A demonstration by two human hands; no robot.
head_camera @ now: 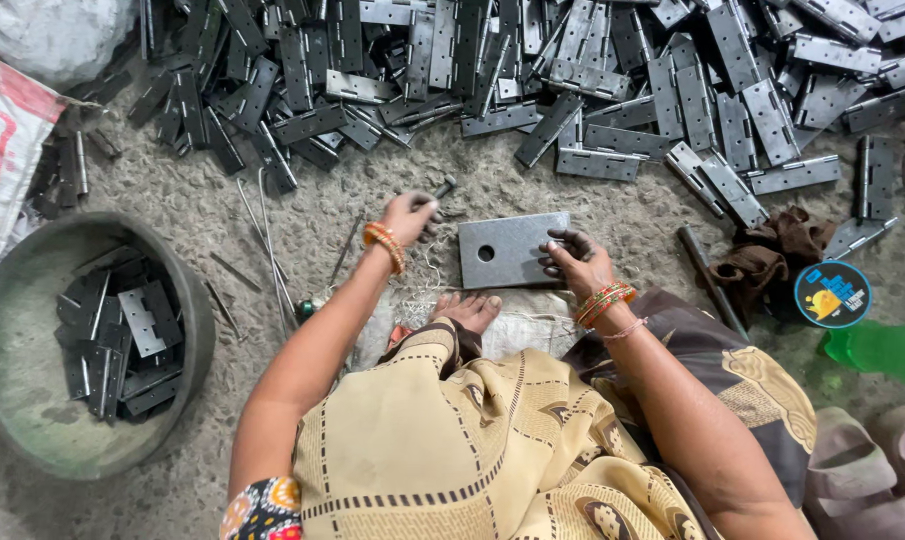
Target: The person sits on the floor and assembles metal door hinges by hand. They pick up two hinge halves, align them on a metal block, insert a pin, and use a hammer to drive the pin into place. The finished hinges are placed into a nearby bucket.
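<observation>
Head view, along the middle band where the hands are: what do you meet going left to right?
Round basin of hinges → left hand → grey plate with a hole → right hand → dark rod → brown rag → lone hinge.

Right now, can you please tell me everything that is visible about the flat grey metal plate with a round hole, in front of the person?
The flat grey rectangular metal plate lies level on the rough grey ground, below the big heap of dark metal hinges. Its surface looks dull and speckled. One round hole sits near its left end. The right hand rests with its fingers on the plate's right edge. The left hand is apart from it, to its left, pinching a small dark part. A bare foot lies just below the plate.
</observation>
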